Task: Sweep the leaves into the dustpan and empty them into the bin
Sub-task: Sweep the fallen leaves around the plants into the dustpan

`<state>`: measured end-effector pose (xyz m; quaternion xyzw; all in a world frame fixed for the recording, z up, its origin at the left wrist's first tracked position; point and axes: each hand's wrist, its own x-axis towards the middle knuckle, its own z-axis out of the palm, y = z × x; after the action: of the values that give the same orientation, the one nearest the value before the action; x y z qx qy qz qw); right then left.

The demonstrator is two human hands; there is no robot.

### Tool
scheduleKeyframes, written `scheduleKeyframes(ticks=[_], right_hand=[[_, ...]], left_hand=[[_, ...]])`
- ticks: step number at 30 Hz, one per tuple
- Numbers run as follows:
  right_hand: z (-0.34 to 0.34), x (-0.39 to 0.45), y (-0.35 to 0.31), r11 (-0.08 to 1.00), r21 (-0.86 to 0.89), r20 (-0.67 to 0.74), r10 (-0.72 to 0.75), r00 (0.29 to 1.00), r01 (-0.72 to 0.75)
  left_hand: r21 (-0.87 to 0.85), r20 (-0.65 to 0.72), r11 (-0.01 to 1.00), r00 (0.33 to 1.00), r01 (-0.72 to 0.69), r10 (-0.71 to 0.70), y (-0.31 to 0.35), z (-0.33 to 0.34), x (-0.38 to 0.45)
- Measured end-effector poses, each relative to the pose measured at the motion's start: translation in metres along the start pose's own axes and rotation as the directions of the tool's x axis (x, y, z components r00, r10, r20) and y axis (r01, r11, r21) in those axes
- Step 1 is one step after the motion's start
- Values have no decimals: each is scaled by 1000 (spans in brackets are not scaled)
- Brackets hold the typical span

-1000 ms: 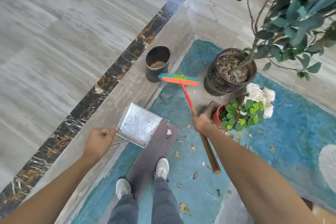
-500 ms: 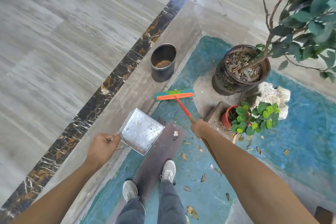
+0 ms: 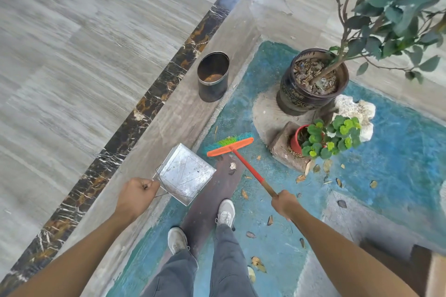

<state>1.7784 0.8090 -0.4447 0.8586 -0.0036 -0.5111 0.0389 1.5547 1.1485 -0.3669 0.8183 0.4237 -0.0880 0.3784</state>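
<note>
— How far along am I?

— Barely begun, I'd say. Nearest me, dry leaves (image 3: pixel 258 263) lie scattered on the blue floor (image 3: pixel 398 152).

— My hands?

— My left hand (image 3: pixel 135 196) is fisted round the wire handle of the dustpan (image 3: pixel 184 172), which looks empty. My right hand (image 3: pixel 284 204) wraps the broom (image 3: pixel 230 146) handle.

— And the bin (image 3: pixel 213 76)?

— Farther off; whether that brown inside is leaves, I can't tell.

square dented metal dustpan (image 3: pixel 185 172) near left; orange-headed broom with green bristles (image 3: pixel 230 144) beside it; dry brown leaves (image 3: pixel 300 178) scattered right; dark cylindrical bin (image 3: pixel 213 77) upright farther off.
</note>
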Motion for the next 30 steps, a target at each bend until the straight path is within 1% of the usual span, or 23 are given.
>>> scheduleKeyframes(ticks=[3,5,9,11,13,16,17,19,20,22,24,25,27,30], right_hand=[[26,-20,15,999,-16,17,31,999,-31],[46,-35,27,999,4,0,37,999,-37],[90,-67,58,995,56,7,84,996,-84],[109,-79,75,991,93,-13,97,995,-96],[126,-92,88,991,80,-25,106,994,-104],[140,-105,101,986,101,-4,135,991,-134],[143,-107,102,985,119,-2,125,992,-123],[145,-117,98,979,186,-10,87,996,-83],[142,-123,91,967,251,-26,60,998,-52],[132,-122,75,940,342,-83,13,996,16],[117,-111,51,935,351,-112,-18,994,56],[108,-104,38,942,328,-112,-28,993,63],[89,-93,11,951,297,-117,-51,992,84],[61,-82,-20,942,311,-153,-78,985,123]], left_hand=[[11,11,999,999,-32,32,-14,-2,-16],[0,9,999,999,-38,38,-23,-5,-30],[-27,10,998,999,-53,54,-49,-12,-61],[-34,6,999,999,-35,35,-60,-15,-73],[-52,-1,999,1000,-7,7,-69,-18,-86],[-83,-15,996,999,26,-28,-75,-23,-102],[-98,-22,995,999,36,-38,-75,-25,-106],[-120,-35,991,997,59,-63,-72,-30,-113],[-123,-42,990,996,71,-77,-71,-32,-116],[-141,-61,985,992,102,-111,-73,-34,-121],[-137,-73,982,988,128,-139,-75,-35,-125],[-132,-78,983,987,129,-140,-75,-35,-126],[-113,-90,988,989,107,-118,-75,-33,-126],[-103,-100,992,992,71,-81,-68,-26,-122]])
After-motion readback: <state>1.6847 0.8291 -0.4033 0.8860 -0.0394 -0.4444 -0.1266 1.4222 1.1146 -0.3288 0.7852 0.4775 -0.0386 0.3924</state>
